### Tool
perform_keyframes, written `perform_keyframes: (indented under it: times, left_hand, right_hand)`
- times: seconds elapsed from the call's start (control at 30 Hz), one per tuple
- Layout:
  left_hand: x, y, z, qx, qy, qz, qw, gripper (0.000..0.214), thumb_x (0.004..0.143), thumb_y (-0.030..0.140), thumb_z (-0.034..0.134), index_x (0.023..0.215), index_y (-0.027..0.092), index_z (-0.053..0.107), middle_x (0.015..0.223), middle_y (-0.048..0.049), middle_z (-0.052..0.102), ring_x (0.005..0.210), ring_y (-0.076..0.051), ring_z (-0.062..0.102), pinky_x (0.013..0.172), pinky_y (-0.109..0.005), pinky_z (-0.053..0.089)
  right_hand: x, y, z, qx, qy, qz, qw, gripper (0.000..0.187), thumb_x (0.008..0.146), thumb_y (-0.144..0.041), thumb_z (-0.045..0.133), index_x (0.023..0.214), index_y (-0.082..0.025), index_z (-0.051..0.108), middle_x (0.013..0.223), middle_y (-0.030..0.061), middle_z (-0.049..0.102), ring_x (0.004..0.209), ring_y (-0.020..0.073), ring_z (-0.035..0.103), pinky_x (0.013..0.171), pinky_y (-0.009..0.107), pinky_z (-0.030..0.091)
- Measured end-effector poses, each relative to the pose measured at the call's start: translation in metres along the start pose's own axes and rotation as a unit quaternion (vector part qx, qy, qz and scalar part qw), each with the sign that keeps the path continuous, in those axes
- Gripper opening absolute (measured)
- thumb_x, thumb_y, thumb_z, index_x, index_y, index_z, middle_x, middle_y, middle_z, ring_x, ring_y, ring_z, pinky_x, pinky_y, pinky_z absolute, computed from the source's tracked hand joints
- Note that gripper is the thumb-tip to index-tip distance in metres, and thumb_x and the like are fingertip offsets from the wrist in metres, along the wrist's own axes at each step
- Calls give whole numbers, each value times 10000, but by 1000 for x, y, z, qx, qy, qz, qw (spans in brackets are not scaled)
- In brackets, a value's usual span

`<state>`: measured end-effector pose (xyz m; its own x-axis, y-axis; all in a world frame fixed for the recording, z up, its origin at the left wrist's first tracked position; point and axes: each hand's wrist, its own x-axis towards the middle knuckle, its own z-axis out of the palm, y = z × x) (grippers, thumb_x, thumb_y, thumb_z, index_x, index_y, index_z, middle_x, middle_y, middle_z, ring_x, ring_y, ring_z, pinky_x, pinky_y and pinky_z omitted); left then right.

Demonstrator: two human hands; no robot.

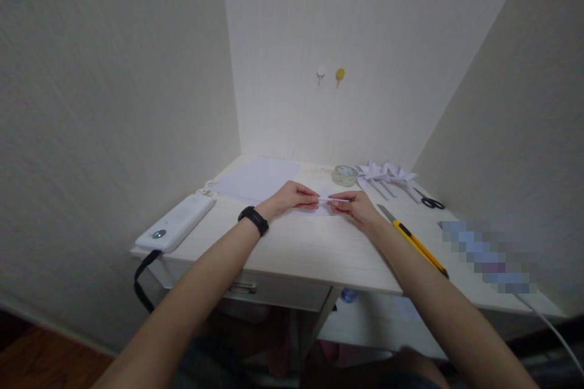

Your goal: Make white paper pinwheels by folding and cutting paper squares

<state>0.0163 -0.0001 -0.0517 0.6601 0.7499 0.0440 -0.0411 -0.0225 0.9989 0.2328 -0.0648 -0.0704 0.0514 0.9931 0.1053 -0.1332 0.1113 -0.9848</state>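
Both hands meet over the middle of the desk, holding a thin, narrow piece of white paper that looks rolled or folded. My left hand, with a black watch on its wrist, pinches the left end between thumb and fingers. The right end is pinched by my right hand. Beneath them lies a white paper sheet, partly covered by the hands. To the right of my right forearm rests a yellow utility knife, its blade pointing away from me.
Stacked white paper lies at the back left. Tape rolls, several folded paper pinwheels and black scissors sit at the back right. A white power bank stands by the left edge. A blurred object with a cable lies right.
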Motion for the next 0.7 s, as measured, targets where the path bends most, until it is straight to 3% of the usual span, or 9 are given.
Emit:
perform_keyframes:
  times: [0.13,0.27,0.5,0.6,0.7]
  left_hand:
    - [2,-2,2,35,5,-3,999,276,680,284,851,832,73,759,811,-125,758,660,-140,703,767,-301,582]
    - [2,-1,3,76,19,5,997,233,693,193,836,871,64,758,713,-114,741,575,-133,672,675,-293,575]
    - [4,-1,3,170,64,49,982,239,726,141,790,952,70,756,717,-105,740,585,-137,666,626,-271,551]
    - [1,-3,5,309,91,102,941,231,769,204,750,981,114,768,819,-117,759,683,-181,692,680,-300,537]
    - [-5,-2,10,475,104,176,856,236,842,303,674,1016,179,774,971,-116,760,894,-235,699,816,-330,498]
  right_hand:
    - [0,0,2,-13,9,-11,1000,386,417,-240,924,764,-143,788,722,85,759,613,156,673,655,295,562]
    - [0,1,4,-25,15,-19,999,416,395,-266,930,766,-146,786,680,65,745,588,137,650,618,270,532]
    - [2,2,3,-48,16,-32,998,422,472,-312,909,833,-132,786,633,54,717,551,127,608,588,281,503]
    - [3,3,3,-69,32,-62,995,379,462,-294,893,791,-139,787,608,50,711,546,135,606,578,281,488]
    - [5,4,4,-105,44,-89,990,318,483,-275,861,769,-157,789,601,47,715,551,145,615,585,284,481]
